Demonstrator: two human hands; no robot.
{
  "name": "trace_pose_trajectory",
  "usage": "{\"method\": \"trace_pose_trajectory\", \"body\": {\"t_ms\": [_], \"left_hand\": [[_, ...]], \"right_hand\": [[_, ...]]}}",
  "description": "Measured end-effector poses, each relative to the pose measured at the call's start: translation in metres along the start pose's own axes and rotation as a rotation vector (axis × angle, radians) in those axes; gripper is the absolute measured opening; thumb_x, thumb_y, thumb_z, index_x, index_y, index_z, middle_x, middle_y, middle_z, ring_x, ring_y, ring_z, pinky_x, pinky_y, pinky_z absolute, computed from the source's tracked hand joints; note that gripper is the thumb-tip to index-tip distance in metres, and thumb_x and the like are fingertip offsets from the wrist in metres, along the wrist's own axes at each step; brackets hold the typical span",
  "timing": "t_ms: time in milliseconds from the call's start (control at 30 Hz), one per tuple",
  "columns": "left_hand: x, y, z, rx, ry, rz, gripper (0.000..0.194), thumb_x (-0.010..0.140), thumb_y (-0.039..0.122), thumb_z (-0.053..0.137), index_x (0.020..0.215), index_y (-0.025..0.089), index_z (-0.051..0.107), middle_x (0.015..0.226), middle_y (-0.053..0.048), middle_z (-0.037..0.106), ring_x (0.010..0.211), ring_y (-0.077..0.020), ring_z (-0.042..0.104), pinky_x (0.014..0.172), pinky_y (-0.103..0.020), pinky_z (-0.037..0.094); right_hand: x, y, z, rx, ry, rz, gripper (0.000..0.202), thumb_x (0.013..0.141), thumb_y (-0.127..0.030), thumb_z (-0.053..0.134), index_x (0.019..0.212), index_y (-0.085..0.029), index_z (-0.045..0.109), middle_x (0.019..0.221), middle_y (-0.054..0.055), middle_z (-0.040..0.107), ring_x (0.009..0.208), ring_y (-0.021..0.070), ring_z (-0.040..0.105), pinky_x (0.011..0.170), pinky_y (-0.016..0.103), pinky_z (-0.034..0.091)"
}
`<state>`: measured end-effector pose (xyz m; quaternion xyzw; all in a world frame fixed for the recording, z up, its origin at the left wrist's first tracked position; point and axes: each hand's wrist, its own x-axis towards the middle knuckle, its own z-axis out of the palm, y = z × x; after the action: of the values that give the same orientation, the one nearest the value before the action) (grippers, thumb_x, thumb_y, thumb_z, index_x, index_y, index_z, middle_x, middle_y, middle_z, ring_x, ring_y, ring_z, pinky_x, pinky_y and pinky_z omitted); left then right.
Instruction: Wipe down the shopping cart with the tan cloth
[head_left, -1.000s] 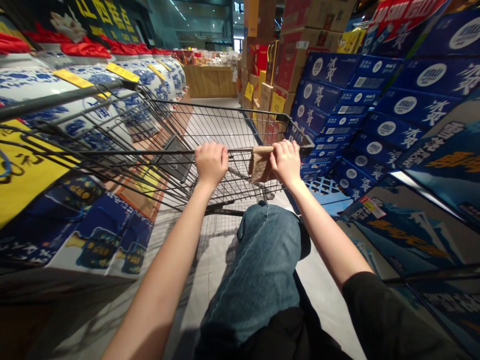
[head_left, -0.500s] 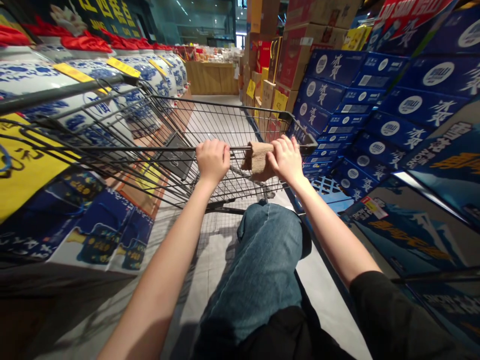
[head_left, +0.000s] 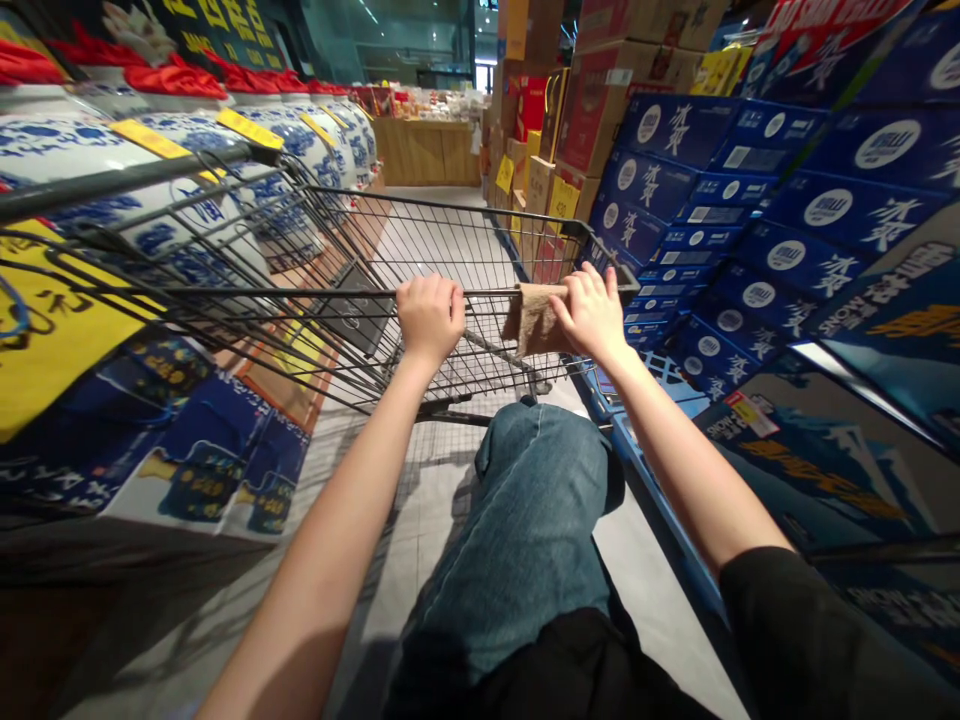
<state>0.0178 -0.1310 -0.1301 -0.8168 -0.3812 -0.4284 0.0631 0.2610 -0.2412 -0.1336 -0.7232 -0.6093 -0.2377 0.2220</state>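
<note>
A black wire shopping cart stands in a store aisle in front of me. My left hand is closed around its handle bar near the middle. My right hand grips the same bar further right, pressing a brown cloth against it; the cloth hangs folded over the bar. A dark flat item lies against the cart's left side. My raised knee in blue jeans is just behind the cart.
Blue-and-white ceramic jars with yellow tags line the left shelf. Stacked blue boxes crowd the right side close to the cart's corner. Brown cartons and a wooden counter stand further down the grey aisle floor.
The cart and both hands have shifted slightly right and forward, closer to the blue boxes. The cloth under my right hand has swung a little.
</note>
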Motion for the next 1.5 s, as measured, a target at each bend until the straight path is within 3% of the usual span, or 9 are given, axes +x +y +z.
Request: {"method": "trace_pose_trajectory", "body": {"t_ms": [167, 233, 433, 533, 733, 967, 1167, 1333, 1500], "left_hand": [[0.001, 0.004, 0.005, -0.015, 0.031, -0.014, 0.033, 0.102, 0.038, 0.039, 0.095, 0.019, 0.066, 0.1, -0.012, 0.068, 0.106, -0.0327, 0.059, 0.101, -0.052, 0.037], [0.002, 0.005, 0.005, -0.011, 0.026, -0.017, 0.033, 0.102, 0.038, 0.039, 0.095, 0.019, 0.066, 0.1, -0.012, 0.068, 0.106, -0.0323, 0.059, 0.101, -0.052, 0.037], [0.0, 0.002, 0.003, 0.0, 0.022, -0.01, 0.033, 0.102, 0.037, 0.039, 0.094, 0.019, 0.065, 0.098, -0.011, 0.067, 0.106, -0.032, 0.059, 0.101, -0.052, 0.036], [0.0, -0.001, 0.004, -0.017, 0.038, 0.003, 0.033, 0.102, 0.038, 0.039, 0.093, 0.02, 0.065, 0.097, -0.011, 0.067, 0.105, -0.0322, 0.059, 0.1, -0.052, 0.036], [0.0, 0.004, 0.005, -0.01, 0.044, -0.025, 0.031, 0.101, 0.037, 0.041, 0.091, 0.02, 0.066, 0.096, -0.012, 0.067, 0.104, -0.0325, 0.059, 0.1, -0.053, 0.036], [0.0, 0.004, -0.001, 0.011, -0.005, -0.027, 0.033, 0.101, 0.037, 0.039, 0.093, 0.02, 0.066, 0.098, -0.012, 0.067, 0.104, -0.0329, 0.059, 0.1, -0.053, 0.036], [-0.001, 0.004, 0.003, 0.03, 0.047, -0.016, 0.033, 0.101, 0.037, 0.039, 0.092, 0.02, 0.066, 0.095, -0.011, 0.068, 0.102, -0.0316, 0.059, 0.098, -0.051, 0.036], [-0.001, 0.003, 0.003, 0.078, 0.066, 0.013, 0.033, 0.101, 0.036, 0.039, 0.089, 0.021, 0.065, 0.092, -0.011, 0.068, 0.097, -0.0311, 0.059, 0.093, -0.049, 0.038], [-0.002, 0.002, 0.001, 0.08, 0.083, 0.045, 0.031, 0.101, 0.035, 0.04, 0.088, 0.022, 0.065, 0.09, -0.011, 0.068, 0.094, -0.0306, 0.059, 0.091, -0.048, 0.038]], "right_hand": [[0.002, 0.02, 0.0, -0.094, 0.071, 0.185, 0.062, 0.105, -0.048, 0.025, 0.136, -0.005, 0.058, 0.156, 0.026, 0.047, 0.156, 0.039, 0.025, 0.125, 0.068, 0.012], [0.005, 0.005, 0.002, -0.079, 0.1, 0.138, 0.061, 0.105, -0.047, 0.025, 0.139, -0.007, 0.057, 0.159, 0.025, 0.044, 0.153, 0.0401, 0.029, 0.123, 0.066, 0.017], [0.007, -0.039, -0.002, -0.053, -0.019, -0.029, 0.052, 0.107, -0.04, 0.023, 0.136, -0.015, 0.058, 0.126, 0.018, 0.066, 0.12, 0.0325, 0.053, 0.112, 0.051, 0.031], [0.006, -0.025, -0.009, -0.064, -0.046, -0.069, 0.053, 0.107, -0.046, 0.024, 0.134, -0.018, 0.059, 0.123, 0.016, 0.066, 0.116, 0.0315, 0.054, 0.105, 0.047, 0.035], [-0.002, -0.01, -0.007, -0.079, 0.065, 0.148, 0.054, 0.107, -0.044, 0.024, 0.119, -0.015, 0.068, 0.12, 0.018, 0.067, 0.119, 0.0337, 0.052, 0.114, 0.056, 0.029], [0.001, -0.034, -0.007, 0.014, -0.015, -0.122, 0.052, 0.108, -0.041, 0.026, 0.148, -0.021, 0.052, 0.138, 0.011, 0.063, 0.136, 0.0294, 0.046, 0.127, 0.056, 0.017], [0.003, -0.027, -0.009, -0.047, -0.002, 0.052, 0.052, 0.106, -0.047, 0.031, 0.131, -0.016, 0.064, 0.13, 0.016, 0.066, 0.13, 0.0331, 0.049, 0.123, 0.058, 0.02], [0.003, -0.042, -0.013, -0.035, -0.038, -0.087, 0.049, 0.106, -0.05, 0.032, 0.136, -0.022, 0.06, 0.125, 0.013, 0.068, 0.117, 0.0314, 0.053, 0.112, 0.05, 0.031], [0.003, -0.007, -0.014, -0.092, 0.018, 0.039, 0.049, 0.107, -0.047, 0.03, 0.107, -0.017, 0.069, 0.109, 0.014, 0.071, 0.103, 0.0292, 0.057, 0.099, 0.044, 0.035]]}}
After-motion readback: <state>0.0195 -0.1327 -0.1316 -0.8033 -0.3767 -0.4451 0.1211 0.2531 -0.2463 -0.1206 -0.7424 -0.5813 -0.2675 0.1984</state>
